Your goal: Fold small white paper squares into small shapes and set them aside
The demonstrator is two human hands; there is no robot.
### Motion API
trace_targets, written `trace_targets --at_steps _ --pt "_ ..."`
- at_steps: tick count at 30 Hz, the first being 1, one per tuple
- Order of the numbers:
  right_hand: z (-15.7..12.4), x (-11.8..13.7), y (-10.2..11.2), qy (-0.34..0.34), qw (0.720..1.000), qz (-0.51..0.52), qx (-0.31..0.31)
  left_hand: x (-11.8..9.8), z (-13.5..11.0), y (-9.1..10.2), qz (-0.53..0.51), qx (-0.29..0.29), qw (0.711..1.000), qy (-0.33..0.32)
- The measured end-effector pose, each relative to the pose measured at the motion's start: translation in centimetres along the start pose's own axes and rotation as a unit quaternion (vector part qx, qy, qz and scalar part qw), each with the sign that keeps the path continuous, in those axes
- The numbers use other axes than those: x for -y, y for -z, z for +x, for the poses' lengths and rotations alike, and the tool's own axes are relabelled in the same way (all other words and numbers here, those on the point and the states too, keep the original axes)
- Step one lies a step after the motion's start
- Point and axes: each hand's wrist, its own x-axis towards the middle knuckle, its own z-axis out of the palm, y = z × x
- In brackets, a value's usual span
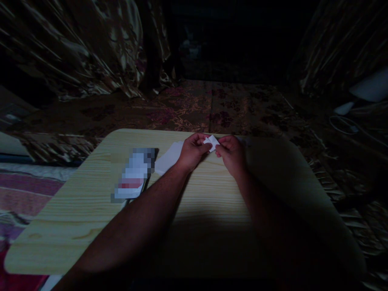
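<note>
Both hands meet over the far middle of a pale wooden table (206,194). Between them is a small piece of folded white paper (213,141) with angled edges. My left hand (194,151) pinches its left side, thumb in front. On the right side, my right hand (232,151) grips the same paper between thumb and fingers. Flat on the table by my left wrist lie white paper sheets (169,157), partly hidden behind that hand and forearm.
A blurred-out, phone-like object (133,173) lies left of the sheets. Beyond the table are a patterned cloth (188,105) and draped curtains (115,40). At right, a white lamp-like object (371,87) stands near a coiled white cable (342,124). The room is dim.
</note>
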Motion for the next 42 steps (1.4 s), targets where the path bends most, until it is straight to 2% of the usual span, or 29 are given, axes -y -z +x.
trace_targets --at_steps 8,14,28,34,42 --pt "-0.3 -0.2 -0.1 0.054 0.998 -0.023 0.016 -0.1 0.0 -0.1 0.002 -0.010 1.000 0.016" --pt "-0.4 -0.3 0.1 0.042 0.998 -0.053 0.020 -0.2 0.0 0.0 0.008 -0.014 1.000 0.022" --pt "-0.3 -0.5 0.0 0.047 0.998 -0.044 0.011 -0.3 -0.2 -0.3 -0.020 -0.013 1.000 0.013" --pt "-0.5 0.0 0.0 0.037 0.998 -0.034 0.039 -0.2 -0.1 -0.2 -0.001 -0.016 1.000 0.023" --pt "-0.4 0.6 0.5 0.014 0.998 0.009 0.055 -0.5 -0.1 0.0 0.008 0.029 0.999 0.041"
